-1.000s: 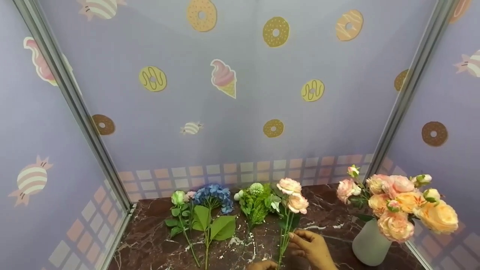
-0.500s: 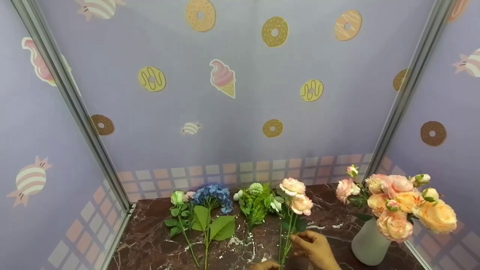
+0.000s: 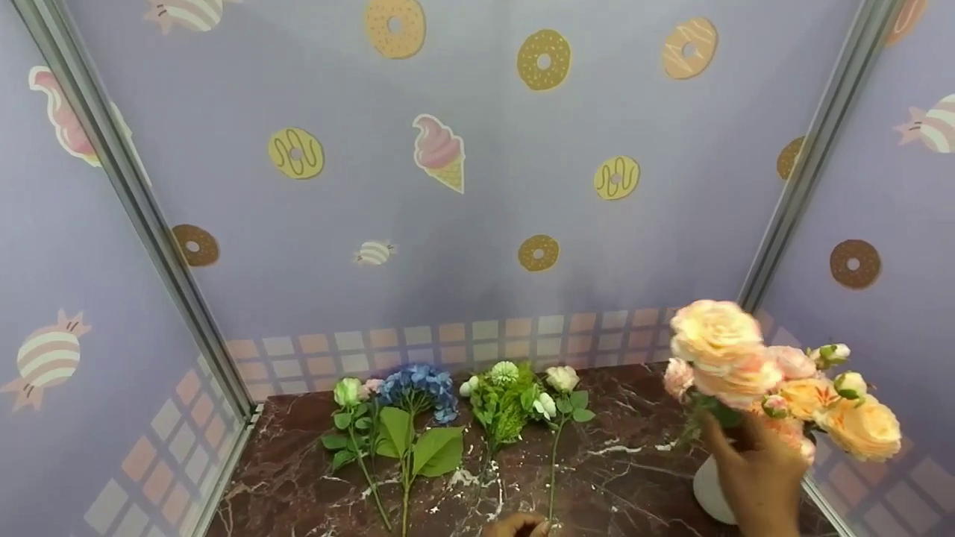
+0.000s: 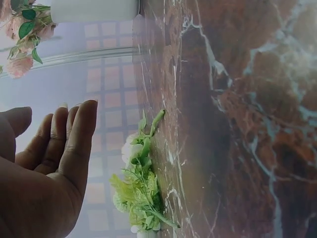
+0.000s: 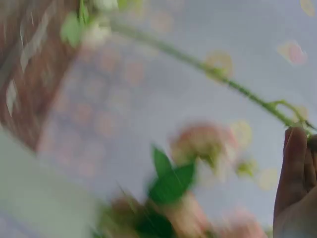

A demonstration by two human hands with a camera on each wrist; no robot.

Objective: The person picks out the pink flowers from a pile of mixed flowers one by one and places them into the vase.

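Observation:
My right hand (image 3: 765, 477), at the right of the head view, grips the stem of an artificial peach-pink rose (image 3: 715, 332). The bloom is lifted in front of the flowers in the white vase (image 3: 712, 492). In the right wrist view, my fingertips (image 5: 296, 141) pinch the long green stem (image 5: 198, 64), and the view is blurred. My left hand (image 3: 517, 526) is at the bottom edge of the head view, beside the stem of a white rose (image 3: 561, 379) lying on the table. The left wrist view shows its fingers (image 4: 79, 144) extended and nothing held.
Peach and yellow roses (image 3: 862, 425) fill the vase. Left to right on the marble table (image 3: 619, 485) lie a pale green rose (image 3: 348, 391), a blue hydrangea (image 3: 418, 388) and a green mixed bunch (image 3: 503, 410). Patterned panels (image 3: 485, 201) enclose the back and sides.
My right hand has lifted the peach-pink rose off the table and carried it right to the vase. The white rose beneath it now shows. My left hand has let go of the stems.

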